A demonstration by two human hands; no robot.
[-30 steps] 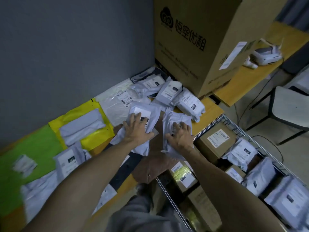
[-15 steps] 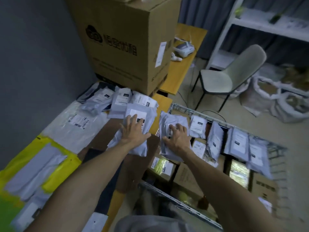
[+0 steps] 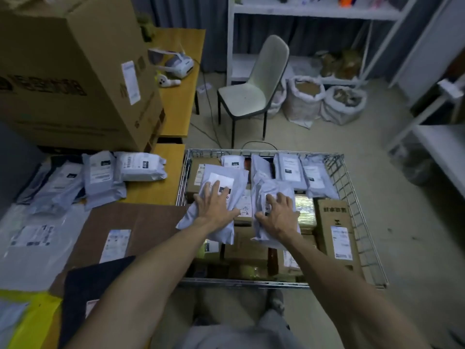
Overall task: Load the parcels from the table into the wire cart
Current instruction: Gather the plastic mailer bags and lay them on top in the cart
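The wire cart (image 3: 352, 207) stands right of the wooden table (image 3: 156, 192) and holds cardboard boxes and several grey parcels along its far side. My left hand (image 3: 214, 210) grips a grey parcel (image 3: 237, 178) with a white label over the cart's left half. Over the middle of the cart, my right hand (image 3: 279, 215) holds a second, crumpled grey parcel (image 3: 266, 187). More grey parcels (image 3: 141, 167) lie on the table at the left, beside a flat brown carton (image 3: 146, 222), a black mailer (image 3: 88, 285) and a yellow one (image 3: 32, 318).
A large cardboard box (image 3: 75, 79) sits at the table's far end. Behind the cart are a pale chair (image 3: 254, 91), filled white sacks (image 3: 304, 99), floor cables and white shelving (image 3: 314, 11). A white bench edge (image 3: 442, 152) is at the right.
Both hands have lifted the two grey parcels off the table and carried them right, over the cart. The view has swung right with them.
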